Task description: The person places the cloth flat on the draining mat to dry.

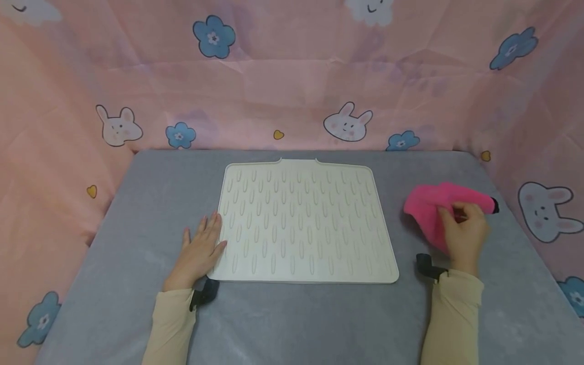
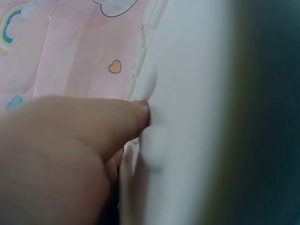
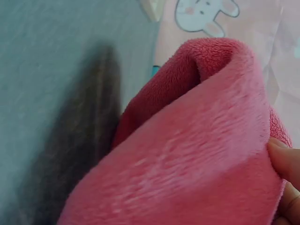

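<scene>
A white drying mat (image 1: 301, 223) with rows of raised oblong ridges lies on the table. My left hand (image 1: 196, 258) rests at its left edge, fingers straight and spread, with the thumb on the mat. In the left wrist view the thumb (image 2: 122, 119) touches the white surface between raised ridges. Off to the right of the mat, my right hand (image 1: 465, 235) pinches a pink plush cloth (image 1: 431, 213) between thumb and fingers. This cloth droops in folds, with a dark shadow beside it and a small black piece at its right end.
A grey cloth covers the table (image 1: 292, 324). Behind it and at both sides hangs a pink curtain (image 1: 283, 91) printed with rabbits and blue flowers. Black wrist cameras sit on both wrists, the right one (image 1: 426, 266) close to the cloth.
</scene>
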A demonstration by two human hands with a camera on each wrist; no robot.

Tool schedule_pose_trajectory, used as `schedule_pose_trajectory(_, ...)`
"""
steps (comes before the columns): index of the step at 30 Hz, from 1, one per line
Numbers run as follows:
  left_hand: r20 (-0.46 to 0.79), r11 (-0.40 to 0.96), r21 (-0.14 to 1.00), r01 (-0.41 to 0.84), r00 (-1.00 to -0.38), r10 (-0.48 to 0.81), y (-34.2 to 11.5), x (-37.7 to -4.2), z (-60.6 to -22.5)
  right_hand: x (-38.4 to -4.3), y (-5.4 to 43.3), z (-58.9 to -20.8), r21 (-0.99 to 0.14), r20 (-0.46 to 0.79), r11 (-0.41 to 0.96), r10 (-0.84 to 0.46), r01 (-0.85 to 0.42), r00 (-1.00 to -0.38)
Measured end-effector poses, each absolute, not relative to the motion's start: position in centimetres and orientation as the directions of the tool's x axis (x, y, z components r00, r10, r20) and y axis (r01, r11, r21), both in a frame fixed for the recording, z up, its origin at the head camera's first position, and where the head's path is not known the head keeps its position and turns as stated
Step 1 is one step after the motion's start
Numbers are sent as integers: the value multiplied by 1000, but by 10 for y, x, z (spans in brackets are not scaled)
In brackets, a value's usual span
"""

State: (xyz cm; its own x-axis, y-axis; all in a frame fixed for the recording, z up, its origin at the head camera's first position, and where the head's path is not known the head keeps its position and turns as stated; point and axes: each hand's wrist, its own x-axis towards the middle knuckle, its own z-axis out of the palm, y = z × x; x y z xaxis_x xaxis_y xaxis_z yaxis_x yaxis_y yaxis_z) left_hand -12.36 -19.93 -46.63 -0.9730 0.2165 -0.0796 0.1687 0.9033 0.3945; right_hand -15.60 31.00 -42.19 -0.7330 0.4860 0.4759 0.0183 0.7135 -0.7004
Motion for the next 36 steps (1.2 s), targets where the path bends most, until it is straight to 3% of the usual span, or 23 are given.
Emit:
schedule_pose_trajectory(12, -103, 906, 392, 161, -971, 217, -198, -124, -468, -153, 291, -403, -732, 504, 680, 502, -40, -703)
schedule_pose_trajectory(28, -142, 910, 398, 116, -972, 186, -195, -124, -461, -174, 222, -370, -683, 573, 653, 200, -328, -795)
schedule_pose_trajectory(36, -149, 910, 398, 117, -970, 190, -194, -124, -465, -178, 193, -374, -611, 635, 625, 19, -486, -773)
